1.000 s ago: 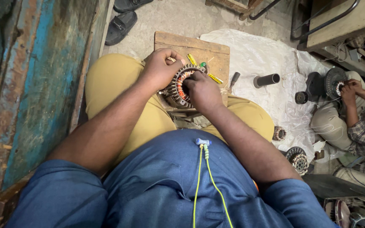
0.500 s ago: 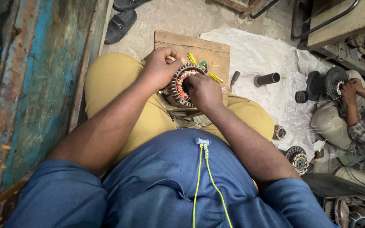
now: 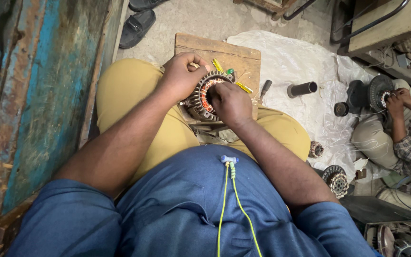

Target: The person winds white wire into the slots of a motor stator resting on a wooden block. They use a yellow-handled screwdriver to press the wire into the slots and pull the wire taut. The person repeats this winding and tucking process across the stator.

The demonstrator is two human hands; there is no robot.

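Note:
A round metal motor stator [image 3: 204, 93] with copper-coloured windings rests on a wooden board [image 3: 224, 53] between my knees. My left hand [image 3: 182, 76] grips its upper left rim. My right hand [image 3: 230, 102] lies over its right side, fingers curled at the windings in the bore. Small yellow and green pieces [image 3: 217, 65] lie on the board just beyond the stator. The near part of the stator is hidden under my right hand.
A dark metal tube [image 3: 303, 89] lies on white plastic sheet [image 3: 291, 62] to the right. Another person's hands [image 3: 396, 100] work on a second stator [image 3: 379, 93] at far right. More stators [image 3: 336, 178] sit on the floor. A painted wooden wall [image 3: 39, 95] runs along the left; sandals [image 3: 136, 26] lie beyond.
Both hands stay on the stator with only slight finger shifts; nothing was picked up or let go.

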